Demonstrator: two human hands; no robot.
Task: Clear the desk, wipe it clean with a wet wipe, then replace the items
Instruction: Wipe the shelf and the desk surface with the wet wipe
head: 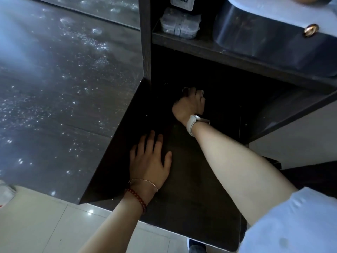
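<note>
Down low, my left hand [151,161] lies flat, fingers spread, on the dark wooden shelf [191,198]; my right hand [189,105] reaches deeper, its grip hidden in shadow.

The dark, flat wooden desk surface [182,189] lies low in the middle, under a dark shelf, with its near edge by the pale floor. Far back on it, a small pale wet wipe [185,90] is bunched up under curled fingers. It is mostly hidden, so its shape is hard to tell.
</note>
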